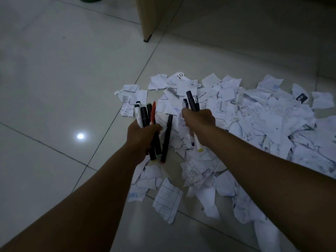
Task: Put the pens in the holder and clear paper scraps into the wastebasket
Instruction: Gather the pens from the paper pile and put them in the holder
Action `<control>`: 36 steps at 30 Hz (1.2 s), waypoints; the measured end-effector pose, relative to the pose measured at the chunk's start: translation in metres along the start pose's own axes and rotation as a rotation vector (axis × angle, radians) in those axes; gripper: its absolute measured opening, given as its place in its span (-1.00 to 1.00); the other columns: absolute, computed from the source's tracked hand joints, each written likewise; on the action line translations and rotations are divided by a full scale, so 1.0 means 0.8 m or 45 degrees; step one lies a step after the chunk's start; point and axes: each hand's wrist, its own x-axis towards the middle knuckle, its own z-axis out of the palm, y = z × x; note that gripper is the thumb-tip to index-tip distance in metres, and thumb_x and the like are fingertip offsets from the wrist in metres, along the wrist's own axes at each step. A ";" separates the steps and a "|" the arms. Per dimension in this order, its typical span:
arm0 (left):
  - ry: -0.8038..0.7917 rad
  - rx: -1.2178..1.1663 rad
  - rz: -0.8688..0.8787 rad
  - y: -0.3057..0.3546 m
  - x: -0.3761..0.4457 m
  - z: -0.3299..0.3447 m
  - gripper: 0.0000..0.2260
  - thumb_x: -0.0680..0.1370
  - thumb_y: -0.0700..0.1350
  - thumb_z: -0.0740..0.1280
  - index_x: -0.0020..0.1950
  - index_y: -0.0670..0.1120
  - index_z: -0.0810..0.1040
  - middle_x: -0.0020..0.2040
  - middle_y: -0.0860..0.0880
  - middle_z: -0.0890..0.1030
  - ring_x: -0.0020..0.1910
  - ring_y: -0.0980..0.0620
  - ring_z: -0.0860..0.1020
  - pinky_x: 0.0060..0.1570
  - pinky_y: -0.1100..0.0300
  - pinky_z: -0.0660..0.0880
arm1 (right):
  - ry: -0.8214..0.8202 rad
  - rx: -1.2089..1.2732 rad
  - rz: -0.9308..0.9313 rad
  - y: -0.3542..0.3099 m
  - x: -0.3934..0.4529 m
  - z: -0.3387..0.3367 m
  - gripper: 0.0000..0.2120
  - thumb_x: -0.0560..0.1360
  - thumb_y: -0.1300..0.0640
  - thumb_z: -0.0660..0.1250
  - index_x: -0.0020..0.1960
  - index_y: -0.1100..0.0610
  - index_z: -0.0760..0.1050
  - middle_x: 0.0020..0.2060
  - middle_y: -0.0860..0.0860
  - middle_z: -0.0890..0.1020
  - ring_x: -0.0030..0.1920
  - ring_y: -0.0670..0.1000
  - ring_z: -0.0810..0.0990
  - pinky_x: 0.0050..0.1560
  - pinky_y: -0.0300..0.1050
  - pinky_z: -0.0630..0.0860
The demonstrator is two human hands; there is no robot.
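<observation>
Above the tiled floor (63,73), my left hand (141,132) has its fingers clamped round a bundle of markers (145,115), including one orange pen (153,113). My right hand (199,120) grips several pens (191,101), fingers curled tight. Below both hands, torn paper scraps (254,120) lie spread over the floor, near a wooden furniture leg (147,19).

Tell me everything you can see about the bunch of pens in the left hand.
The bunch of pens is a mixed handful of markers and pens: a white-barrelled marker with a dark cap, several black ones, one with a green end and a slim red-orange pen. They look like plastic. The left hand grips them round the middle, tops pointing away from the person, lower ends sticking out below the fist. They are held above the tiled floor, at the edge of the paper scraps.
</observation>
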 end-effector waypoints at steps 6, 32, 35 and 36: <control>-0.020 -0.038 -0.018 0.005 0.000 -0.004 -0.89 0.46 -0.26 0.46 -0.08 -0.16 0.55 -0.24 -0.15 0.60 -0.27 -0.07 0.56 -0.26 0.13 0.55 | -0.144 0.051 -0.101 0.022 -0.034 0.001 -0.79 0.40 0.05 0.35 -0.18 0.19 0.63 -0.34 0.04 0.72 -0.33 0.03 0.65 -0.31 -0.10 0.59; -0.022 -0.112 -0.094 -0.013 0.003 -0.017 -0.86 0.48 -0.26 0.45 -0.10 -0.08 0.52 -0.16 -0.16 0.60 -0.19 -0.11 0.61 -0.18 0.03 0.64 | -0.120 0.163 -0.095 0.041 -0.051 0.032 -0.75 0.39 -0.01 0.57 -0.20 0.14 0.60 -0.43 0.00 0.59 -0.45 -0.05 0.55 -0.42 -0.23 0.48; -0.025 -0.100 -0.084 -0.010 0.004 -0.013 -0.88 0.48 -0.26 0.45 -0.09 -0.11 0.54 -0.18 -0.16 0.60 -0.22 -0.10 0.60 -0.22 0.05 0.63 | -0.134 0.220 -0.073 0.038 -0.054 0.021 -0.68 0.34 -0.01 0.61 -0.20 0.21 0.60 -0.48 0.02 0.53 -0.49 -0.03 0.50 -0.42 -0.21 0.48; -0.027 -0.091 -0.077 -0.008 0.005 -0.012 -0.89 0.48 -0.25 0.45 -0.10 -0.12 0.54 -0.19 -0.16 0.60 -0.23 -0.09 0.59 -0.17 0.03 0.63 | -0.144 0.206 -0.069 0.036 -0.054 0.017 -0.65 0.32 -0.03 0.62 -0.18 0.21 0.60 -0.51 0.01 0.51 -0.51 -0.04 0.48 -0.42 -0.21 0.46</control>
